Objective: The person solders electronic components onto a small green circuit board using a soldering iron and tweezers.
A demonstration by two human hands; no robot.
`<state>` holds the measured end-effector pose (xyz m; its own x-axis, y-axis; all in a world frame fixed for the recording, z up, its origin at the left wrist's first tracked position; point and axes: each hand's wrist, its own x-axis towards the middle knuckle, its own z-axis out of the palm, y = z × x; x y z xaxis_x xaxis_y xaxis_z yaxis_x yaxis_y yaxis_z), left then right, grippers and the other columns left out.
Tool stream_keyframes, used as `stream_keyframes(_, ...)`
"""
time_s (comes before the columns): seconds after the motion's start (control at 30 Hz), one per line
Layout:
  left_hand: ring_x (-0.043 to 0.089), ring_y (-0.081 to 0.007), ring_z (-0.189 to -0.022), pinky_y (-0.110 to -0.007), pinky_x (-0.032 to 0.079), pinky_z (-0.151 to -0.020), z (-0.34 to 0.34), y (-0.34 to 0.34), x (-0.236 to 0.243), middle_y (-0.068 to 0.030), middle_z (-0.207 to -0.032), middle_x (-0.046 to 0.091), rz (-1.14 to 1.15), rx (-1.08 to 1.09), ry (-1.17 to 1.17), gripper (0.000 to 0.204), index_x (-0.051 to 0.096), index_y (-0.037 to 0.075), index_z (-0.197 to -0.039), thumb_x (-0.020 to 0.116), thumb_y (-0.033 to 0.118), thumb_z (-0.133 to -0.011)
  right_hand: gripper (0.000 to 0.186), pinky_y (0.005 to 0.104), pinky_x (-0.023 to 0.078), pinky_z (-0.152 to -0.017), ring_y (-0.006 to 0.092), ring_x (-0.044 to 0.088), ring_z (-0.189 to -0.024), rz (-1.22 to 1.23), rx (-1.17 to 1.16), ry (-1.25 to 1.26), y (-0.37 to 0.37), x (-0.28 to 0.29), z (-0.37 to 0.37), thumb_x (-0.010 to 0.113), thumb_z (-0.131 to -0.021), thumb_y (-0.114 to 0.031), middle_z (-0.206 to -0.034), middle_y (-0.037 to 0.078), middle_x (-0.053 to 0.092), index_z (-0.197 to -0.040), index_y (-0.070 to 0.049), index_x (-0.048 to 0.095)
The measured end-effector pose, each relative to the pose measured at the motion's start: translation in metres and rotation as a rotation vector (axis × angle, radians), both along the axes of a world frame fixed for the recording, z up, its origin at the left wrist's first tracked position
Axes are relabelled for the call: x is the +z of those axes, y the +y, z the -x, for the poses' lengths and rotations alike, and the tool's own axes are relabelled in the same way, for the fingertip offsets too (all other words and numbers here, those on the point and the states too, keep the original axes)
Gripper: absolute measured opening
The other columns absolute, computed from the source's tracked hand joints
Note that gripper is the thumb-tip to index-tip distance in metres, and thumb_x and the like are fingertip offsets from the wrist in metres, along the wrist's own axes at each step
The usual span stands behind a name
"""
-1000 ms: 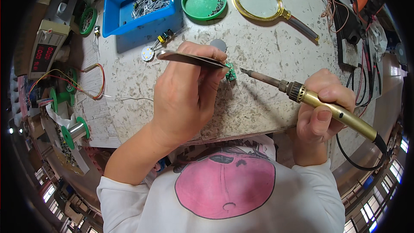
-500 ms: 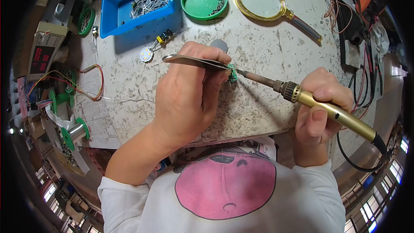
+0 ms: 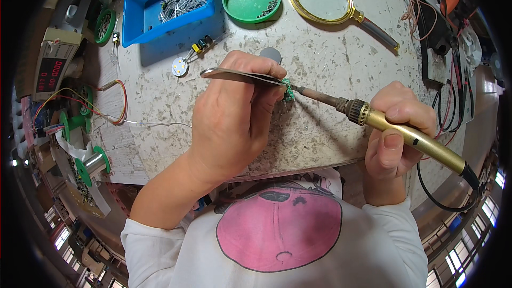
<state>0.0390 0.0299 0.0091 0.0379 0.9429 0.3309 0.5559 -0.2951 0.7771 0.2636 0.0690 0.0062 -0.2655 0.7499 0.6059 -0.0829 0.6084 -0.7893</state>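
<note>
My left hand (image 3: 229, 114) is closed in a pinch around metal tweezers (image 3: 240, 74). At their tips, by the thumb, sits a small green circuit board (image 3: 288, 90); how the tips grip it is hidden by my fingers. In my right hand (image 3: 397, 130) is a gold-handled soldering iron (image 3: 426, 144), its fingers wrapped round the grip. The iron slants in from the right and its tip meets the edge of the board, or lies just beside it. A grey disc (image 3: 271, 54) lies on the table just beyond my left hand.
A blue bin (image 3: 136, 29) of small parts and a green dish (image 3: 242, 8) stand at the back. A magnifying glass (image 3: 352, 13) lies right of them. Left are a round LED board (image 3: 180, 67), a red-display meter (image 3: 56, 48) and a solder spool (image 3: 93, 165). Cables crowd the right.
Both hands, the tweezers and the iron hold almost the same place. The meter's red digits differ, and the background has shifted very slightly.
</note>
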Motion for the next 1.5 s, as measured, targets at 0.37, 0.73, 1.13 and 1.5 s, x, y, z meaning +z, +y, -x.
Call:
stream_keyframes(0.37, 0.061, -0.0301, -0.077, -0.038, 0.048, -0.064, -0.0002, 0.0004, 0.0002, -0.012, -0.088, 0.06, -0.01, -0.001, -0.007, 0.025, 0.058, 0.003, -0.104, 0.071, -0.003, -0.084, 0.023, 0.0289, 0.041, -0.06, 0.0162, 0.052, -0.066, 0.008, 0.018, -0.006, 0.0007, -0.0002, -0.0015, 0.069, -0.086, -0.012, -0.077, 0.009, 0.058, -0.103, -0.001, 0.057)
stream_keyframes(0.73, 0.061, -0.0305, -0.077, -0.039, 0.048, -0.064, -0.001, 0.0011, 0.0, -0.0114, -0.087, 0.061, -0.02, 0.002, -0.004, 0.023, 0.058, 0.004, -0.102, 0.071, -0.002, -0.083, 0.026, 0.0297, 0.035, -0.059, 0.015, 0.045, -0.064, 0.039, -0.041, -0.086, -0.004, 0.003, 0.0001, 0.064, -0.091, -0.025, -0.074, 0.007, 0.05, -0.102, -0.005, 0.052)
stream_keyframes(1.13, 0.061, -0.0308, -0.077, -0.039, 0.048, -0.062, -0.0013, 0.0015, 0.0, -0.0116, -0.087, 0.061, -0.025, -0.001, -0.023, 0.023, 0.059, 0.004, -0.102, 0.071, -0.003, -0.083, 0.023, 0.029, 0.04, -0.059, 0.0162, 0.052, -0.065, 0.018, 0.011, -0.014, 0.0003, 0.0004, -0.0011, 0.069, -0.086, -0.013, -0.077, 0.009, 0.058, -0.101, -0.001, 0.056)
stream_keyframes(1.5, 0.061, -0.0302, -0.075, -0.039, 0.048, -0.061, -0.0005, 0.001, 0.0, -0.0118, -0.086, 0.062, -0.034, 0.0, -0.016, 0.023, 0.06, 0.003, -0.101, 0.072, -0.003, -0.082, 0.023, 0.0287, 0.04, -0.06, 0.0161, 0.051, -0.066, 0.014, 0.0, -0.021, -0.0003, 0.001, -0.001, 0.07, -0.085, -0.013, -0.076, 0.009, 0.057, -0.101, -0.002, 0.056)
